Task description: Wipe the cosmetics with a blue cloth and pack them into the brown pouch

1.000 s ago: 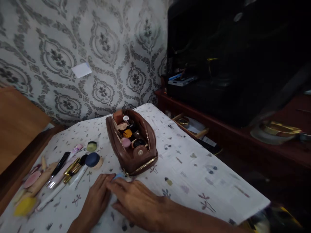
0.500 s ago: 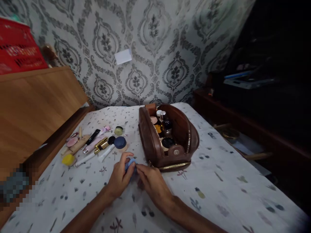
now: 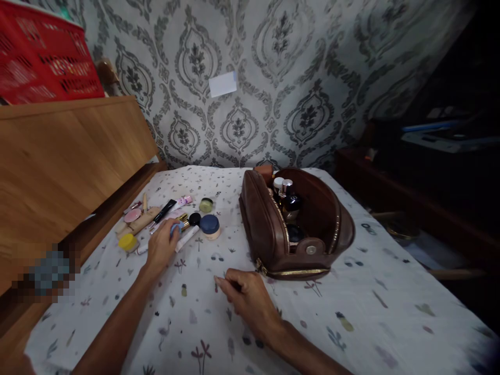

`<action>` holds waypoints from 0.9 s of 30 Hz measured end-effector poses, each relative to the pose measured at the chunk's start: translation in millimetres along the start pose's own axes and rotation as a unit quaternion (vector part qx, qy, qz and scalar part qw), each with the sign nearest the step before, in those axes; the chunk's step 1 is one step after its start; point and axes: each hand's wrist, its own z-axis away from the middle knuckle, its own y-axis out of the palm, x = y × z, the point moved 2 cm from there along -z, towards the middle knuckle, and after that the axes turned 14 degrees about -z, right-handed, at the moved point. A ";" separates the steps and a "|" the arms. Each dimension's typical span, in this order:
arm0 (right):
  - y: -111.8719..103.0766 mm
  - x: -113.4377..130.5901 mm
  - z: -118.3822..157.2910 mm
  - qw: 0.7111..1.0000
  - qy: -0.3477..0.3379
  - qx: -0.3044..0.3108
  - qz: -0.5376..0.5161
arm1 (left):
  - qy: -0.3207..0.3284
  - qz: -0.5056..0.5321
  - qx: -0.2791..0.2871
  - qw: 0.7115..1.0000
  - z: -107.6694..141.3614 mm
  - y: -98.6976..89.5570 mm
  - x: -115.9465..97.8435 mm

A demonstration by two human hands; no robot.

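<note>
My left hand [image 3: 162, 245] is at the pile of cosmetics, its fingers closed on a small blue item [image 3: 177, 227]. Beside those fingers lie gold tubes [image 3: 184, 219], a white tube [image 3: 187, 238] and a black tube [image 3: 165, 209]. A jar with a dark blue lid [image 3: 210, 226] and a small green jar [image 3: 205, 204] stand just to the right. My right hand [image 3: 250, 299] is curled over the sheet in front of the open brown bag [image 3: 261, 224]; whatever its fingers may pinch is too small to make out. Bottles [image 3: 289, 200] stand inside the bag.
A wooden headboard [image 3: 78, 156] rises on the left, with a red basket [image 3: 47, 57] on top. A yellow-lidded jar [image 3: 128, 242] lies at the pile's near left. Patterned wallpaper [image 3: 238, 125] covers the back.
My hands have moved apart. The left one went left to the cosmetics with the blue item, while the right one stayed near the bag. The view has shifted left.
</note>
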 end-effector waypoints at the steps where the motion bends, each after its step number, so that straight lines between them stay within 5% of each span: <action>1: 1.8 0.2 -0.2 1.000 0.004 0.007 -0.005 | -0.005 -0.011 0.005 1.000 0.4 1.1 2.9; 12: 19.1 -23.2 -0.2 0.994 0.027 0.044 -0.095 | -0.037 -0.137 0.087 0.986 4.2 11.6 5.9; 19: 17.3 -30.4 -0.9 0.991 0.023 0.046 -0.126 | -0.084 -0.186 0.097 0.974 -45.9 -1.2 46.1; 27: 17.6 -27.3 -0.2 0.992 0.019 0.047 -0.119 | -0.095 -0.200 0.224 0.949 -88.4 23.5 77.5</action>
